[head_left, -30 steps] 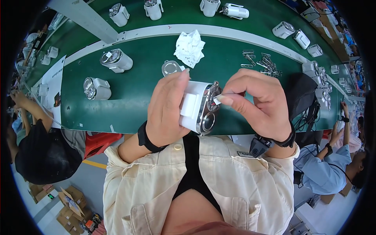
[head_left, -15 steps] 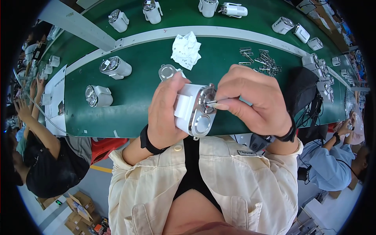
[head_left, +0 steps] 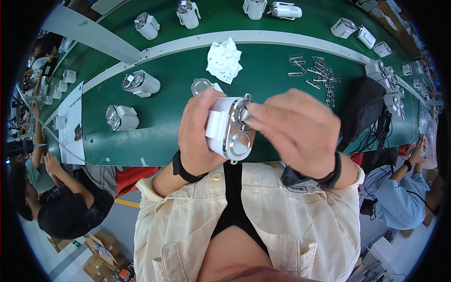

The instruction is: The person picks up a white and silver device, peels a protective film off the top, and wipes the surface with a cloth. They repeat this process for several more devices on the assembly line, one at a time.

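Our left grip (head_left: pixel 195 134) clasps the stiff-looking white device (head_left: pixel 228 127), best held by its sides; what our right grip (head_left: pixel 303 131) holds we cannot tell.

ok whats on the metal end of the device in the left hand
The metal end of the white device shows one round disc uncovered; the right hand partly covers the other round part; what lies beneath that hand is hidden.
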`<move>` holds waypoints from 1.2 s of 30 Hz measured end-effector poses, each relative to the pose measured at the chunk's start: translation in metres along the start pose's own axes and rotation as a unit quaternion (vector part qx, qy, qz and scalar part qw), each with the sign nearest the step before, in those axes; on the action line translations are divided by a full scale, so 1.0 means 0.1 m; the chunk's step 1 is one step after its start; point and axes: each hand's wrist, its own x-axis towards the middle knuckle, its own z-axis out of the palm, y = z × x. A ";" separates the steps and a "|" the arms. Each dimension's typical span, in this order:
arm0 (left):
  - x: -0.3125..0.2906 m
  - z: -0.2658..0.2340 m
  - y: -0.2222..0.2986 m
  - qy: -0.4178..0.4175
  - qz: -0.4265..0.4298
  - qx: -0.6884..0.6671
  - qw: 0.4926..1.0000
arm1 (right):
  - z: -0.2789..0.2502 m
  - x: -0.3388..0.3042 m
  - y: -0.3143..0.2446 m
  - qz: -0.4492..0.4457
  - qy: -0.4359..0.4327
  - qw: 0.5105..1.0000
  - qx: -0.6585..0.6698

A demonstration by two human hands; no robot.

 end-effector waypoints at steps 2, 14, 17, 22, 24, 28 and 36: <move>-0.01 0.01 -0.01 0.035 0.002 0.007 0.999 | 0.10 -0.05 -0.03 -0.058 0.040 0.996 -0.059; 0.02 0.04 0.04 0.025 0.010 0.055 0.998 | 0.05 -0.10 -0.10 -0.075 -0.005 0.978 -0.192; -0.01 0.05 0.01 0.010 -0.005 -0.062 0.998 | 0.01 -0.04 0.00 -0.005 0.015 0.997 -0.072; 0.04 0.17 0.06 0.042 -0.018 -0.169 0.985 | 0.15 0.03 0.13 0.146 0.001 0.949 0.278; 0.00 0.18 0.06 0.043 -0.015 -0.141 0.989 | 0.17 0.02 0.14 0.164 -0.035 0.921 0.351; 0.00 0.25 0.04 0.063 0.021 -0.078 0.995 | 0.11 0.00 0.14 0.303 -0.072 0.779 0.544; 0.23 0.31 -0.03 0.104 0.117 -0.050 0.986 | -0.11 0.17 0.41 0.256 -0.095 0.797 0.538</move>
